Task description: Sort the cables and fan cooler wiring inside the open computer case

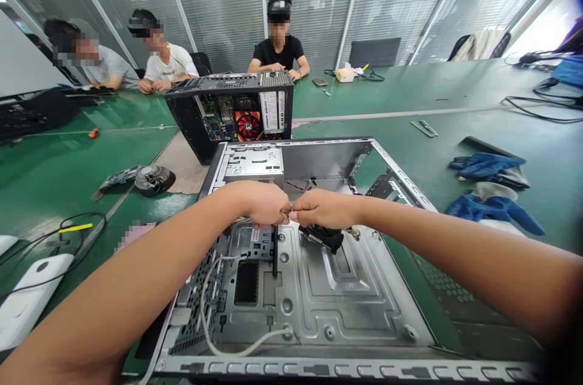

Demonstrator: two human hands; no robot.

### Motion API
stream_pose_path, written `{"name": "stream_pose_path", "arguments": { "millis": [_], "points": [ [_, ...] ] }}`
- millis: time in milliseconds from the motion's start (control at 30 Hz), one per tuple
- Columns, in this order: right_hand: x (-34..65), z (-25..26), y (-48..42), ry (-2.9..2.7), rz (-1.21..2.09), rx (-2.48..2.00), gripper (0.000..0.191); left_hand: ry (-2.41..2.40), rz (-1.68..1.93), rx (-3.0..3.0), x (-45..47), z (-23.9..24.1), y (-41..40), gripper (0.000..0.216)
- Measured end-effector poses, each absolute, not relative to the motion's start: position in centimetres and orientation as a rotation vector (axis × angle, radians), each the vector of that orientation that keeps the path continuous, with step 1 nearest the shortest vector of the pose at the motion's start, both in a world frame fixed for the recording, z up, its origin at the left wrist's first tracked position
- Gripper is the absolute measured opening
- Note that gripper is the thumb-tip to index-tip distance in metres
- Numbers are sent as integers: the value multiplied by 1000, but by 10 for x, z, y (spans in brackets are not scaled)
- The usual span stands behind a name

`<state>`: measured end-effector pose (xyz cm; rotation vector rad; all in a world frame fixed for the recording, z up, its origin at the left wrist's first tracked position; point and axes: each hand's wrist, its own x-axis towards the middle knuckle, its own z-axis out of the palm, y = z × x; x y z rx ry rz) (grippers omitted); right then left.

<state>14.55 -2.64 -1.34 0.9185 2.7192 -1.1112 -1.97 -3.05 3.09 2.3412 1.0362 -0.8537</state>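
Note:
Over an open metal computer case [314, 306], lying on its side, both hands meet with fingers almost touching. My left hand [268, 204] is closed, and cables [246, 221] show just under its wrist side. Its fingertips press against something thin that I cannot make out. My right hand [321, 207] pinches at the same spot, thumb toward the left hand. Below the right hand sits a black part [322, 237], partly hidden by it. A loose light-grey cable [206, 306] curves across the case floor at the left. The drive bay [255, 163] lies just beyond the left hand.
A second computer tower [228, 93] with a red fan stands upright behind the case. Blue gloves [494, 209] lie at the right, a cap [155, 180] and a white power strip [34, 294] at the left. Several people sit along the far side of the green table [410, 93].

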Motion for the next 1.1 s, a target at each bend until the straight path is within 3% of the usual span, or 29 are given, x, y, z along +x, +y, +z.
{"name": "stream_pose_path", "arguments": {
  "millis": [433,1100],
  "points": [
    [147,-16,-27,2805,-923,900,33,1076,-837,2304,-21,30,-31,28],
    [145,-14,-27,2787,-946,900,33,1077,-918,2349,-18,36,-34,34]
  ]
}}
